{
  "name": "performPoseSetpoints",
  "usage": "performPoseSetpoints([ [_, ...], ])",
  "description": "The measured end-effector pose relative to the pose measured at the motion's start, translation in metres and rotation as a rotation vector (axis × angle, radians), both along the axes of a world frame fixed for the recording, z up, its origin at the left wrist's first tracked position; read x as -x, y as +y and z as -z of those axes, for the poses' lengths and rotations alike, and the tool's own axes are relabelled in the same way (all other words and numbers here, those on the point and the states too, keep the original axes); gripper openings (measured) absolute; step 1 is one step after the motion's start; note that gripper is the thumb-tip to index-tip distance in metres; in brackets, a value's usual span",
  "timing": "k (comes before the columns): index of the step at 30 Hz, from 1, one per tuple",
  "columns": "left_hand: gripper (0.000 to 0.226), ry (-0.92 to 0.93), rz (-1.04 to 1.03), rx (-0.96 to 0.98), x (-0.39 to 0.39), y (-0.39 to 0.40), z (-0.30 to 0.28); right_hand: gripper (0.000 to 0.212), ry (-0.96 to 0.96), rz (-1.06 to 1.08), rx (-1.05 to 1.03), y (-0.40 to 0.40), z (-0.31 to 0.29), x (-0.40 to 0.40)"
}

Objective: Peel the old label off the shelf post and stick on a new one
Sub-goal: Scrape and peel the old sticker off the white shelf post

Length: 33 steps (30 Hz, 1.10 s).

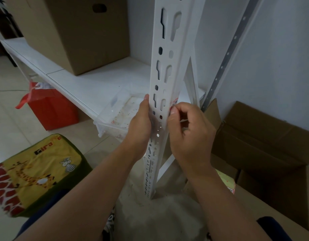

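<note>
My left hand [141,122] wraps its grip around the white shelf post [165,66]; my right hand [190,129] pinches the red-and-white label [173,103] on the post's right face.

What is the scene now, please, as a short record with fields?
post: white slotted post, upright
label: red and white label on the post's right face, partly hidden
left hand: left hand grips the post's left edge
right hand: right hand, thumb and fingers pinch at the label
shelf: white shelf bears a box
stage: label not yet off
</note>
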<state>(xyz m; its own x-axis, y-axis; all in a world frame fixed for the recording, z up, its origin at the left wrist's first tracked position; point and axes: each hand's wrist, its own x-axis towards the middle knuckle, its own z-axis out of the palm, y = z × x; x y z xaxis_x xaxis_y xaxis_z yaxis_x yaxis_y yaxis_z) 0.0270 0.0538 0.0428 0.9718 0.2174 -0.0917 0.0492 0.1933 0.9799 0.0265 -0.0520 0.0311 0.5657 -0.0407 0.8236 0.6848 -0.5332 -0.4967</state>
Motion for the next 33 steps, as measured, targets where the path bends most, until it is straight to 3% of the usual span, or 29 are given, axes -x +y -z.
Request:
performPoseSetpoints([
  [4, 0.061, 0.0, -0.004, -0.038, 0.0017, -0.0012, -0.001, 0.021, 0.181, -0.128, -0.116, -0.0013, -0.0017, -0.0027],
  [13, 0.058, -0.023, 0.038, -0.019, -0.0018, 0.0032, 0.003, 0.03, 0.308, -0.325, -0.16, 0.001, -0.009, -0.0006],
  [33, 0.057, -0.027, 0.001, -0.037, -0.0027, -0.0006, 0.0048, 0.035, 0.415, -0.36, -0.201, 0.0002, -0.0089, 0.0012],
])
